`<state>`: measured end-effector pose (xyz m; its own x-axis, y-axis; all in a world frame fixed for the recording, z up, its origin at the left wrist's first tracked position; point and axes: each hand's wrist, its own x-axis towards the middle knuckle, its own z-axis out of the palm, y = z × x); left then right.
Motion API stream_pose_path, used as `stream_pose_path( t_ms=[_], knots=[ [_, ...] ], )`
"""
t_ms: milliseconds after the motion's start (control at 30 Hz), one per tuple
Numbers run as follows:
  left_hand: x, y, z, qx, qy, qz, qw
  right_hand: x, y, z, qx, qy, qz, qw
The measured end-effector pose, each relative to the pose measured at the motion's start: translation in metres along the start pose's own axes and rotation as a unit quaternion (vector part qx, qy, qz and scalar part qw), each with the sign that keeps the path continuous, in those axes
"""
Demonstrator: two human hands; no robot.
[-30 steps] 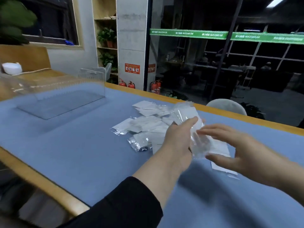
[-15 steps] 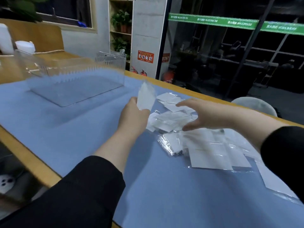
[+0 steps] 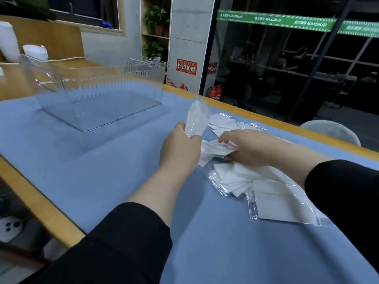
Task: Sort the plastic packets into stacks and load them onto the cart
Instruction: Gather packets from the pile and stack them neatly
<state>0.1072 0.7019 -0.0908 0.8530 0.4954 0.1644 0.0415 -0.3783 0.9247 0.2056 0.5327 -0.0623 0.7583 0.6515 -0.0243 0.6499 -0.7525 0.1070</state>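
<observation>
Upright in the left hand (image 3: pixel 180 148), gripped at its lower end, a plastic packet (image 3: pixel 197 117) rises above the blue-covered desk (image 3: pixel 102 171). Right hand (image 3: pixel 248 148) rests with loosely spread fingers on scattered packets (image 3: pixel 242 177) near the far edge. Green banner (image 3: pixel 274 20) reads "MAXIMUM".

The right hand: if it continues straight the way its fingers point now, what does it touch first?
The right hand points left across the loose packets, so it would likely meet the left hand and the upright packets that hand holds. Depth is unclear.
</observation>
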Motion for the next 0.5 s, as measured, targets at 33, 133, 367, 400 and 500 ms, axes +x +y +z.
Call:
stream_pose_path(
  t_ms=[33, 133, 367, 400, 500],
  knots=[
    [0.0, 0.0, -0.001, -0.009, 0.003, -0.001, 1.0, -0.001, 0.001, 0.003, 0.003, 0.018, -0.007, 1.0],
    [-0.001, 0.001, -0.003, -0.067, 0.038, -0.001, 0.997, -0.007, 0.008, 0.004, 0.019, 0.095, 0.026, 0.995],
    [-0.01, 0.01, -0.001, -0.241, 0.033, -0.012, 0.97, -0.058, 0.019, -0.047, 0.417, 0.281, 0.082, 0.861],
    [-0.015, 0.012, 0.003, -0.257, 0.011, -0.021, 0.966, -0.069, 0.017, -0.048, 0.494, 0.264, 0.079, 0.825],
    [-0.032, 0.023, 0.017, -0.272, -0.066, -0.041, 0.959, -0.095, 0.005, -0.039, 0.599, 0.237, 0.077, 0.761]
  ],
)
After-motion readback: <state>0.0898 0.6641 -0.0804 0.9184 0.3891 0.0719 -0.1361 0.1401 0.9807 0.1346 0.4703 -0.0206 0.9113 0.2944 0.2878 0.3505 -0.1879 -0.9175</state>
